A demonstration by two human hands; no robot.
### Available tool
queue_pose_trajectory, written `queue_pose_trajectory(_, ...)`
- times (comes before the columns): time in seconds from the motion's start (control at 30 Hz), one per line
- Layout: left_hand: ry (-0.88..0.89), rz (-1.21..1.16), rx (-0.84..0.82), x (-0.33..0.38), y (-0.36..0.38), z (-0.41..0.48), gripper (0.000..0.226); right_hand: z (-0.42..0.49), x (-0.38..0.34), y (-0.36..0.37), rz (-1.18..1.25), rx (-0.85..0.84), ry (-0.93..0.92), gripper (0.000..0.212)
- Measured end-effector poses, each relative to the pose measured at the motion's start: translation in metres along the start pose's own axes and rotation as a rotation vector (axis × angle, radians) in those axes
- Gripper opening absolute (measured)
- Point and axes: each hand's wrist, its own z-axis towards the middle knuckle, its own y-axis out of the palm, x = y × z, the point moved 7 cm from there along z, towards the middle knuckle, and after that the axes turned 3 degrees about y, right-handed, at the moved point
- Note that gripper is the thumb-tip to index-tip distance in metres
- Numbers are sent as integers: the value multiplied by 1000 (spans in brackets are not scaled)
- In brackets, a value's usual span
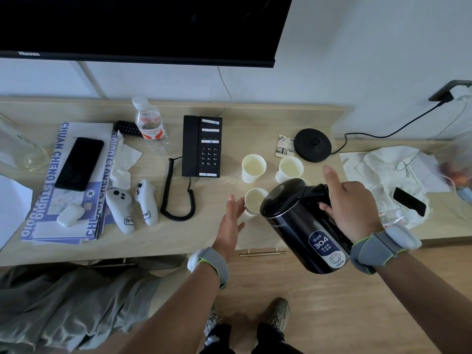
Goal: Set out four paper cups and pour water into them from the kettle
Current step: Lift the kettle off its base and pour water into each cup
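The right hand [351, 208] grips the kettle [298, 223] by its handle, tilted over the near cup [255, 200] on the worktop [204, 231]. The left hand [229, 221], open, touches that cup's side. A fast tip could overshoot, wetting fingers or toppling the light cup.

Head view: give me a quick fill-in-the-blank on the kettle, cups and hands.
1. The kettle is held by the ____ hand.
2. The left hand is open beside the nearest ____.
3. The round black kettle base on the desk has ____ standing on it.
4. Left of the cups sits a black ____ with a coiled cord.

Missing words: right; cup; nothing; telephone
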Motion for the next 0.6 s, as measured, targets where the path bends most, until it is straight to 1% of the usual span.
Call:
queue_pose_trajectory(0.2, -4, -2, 0, -1, 0, 0, 78, 1, 2, 3, 13, -33, 17, 63)
queue_pose_trajectory(0.43, -9, -2, 0, -1, 0, -1, 77, 7, 9, 2, 26, -15, 41, 65)
queue_pose_trajectory(0.6, -19, -8, 3, 0, 0, 0, 77, 9, 9, 4, 70, -23, 17, 55)
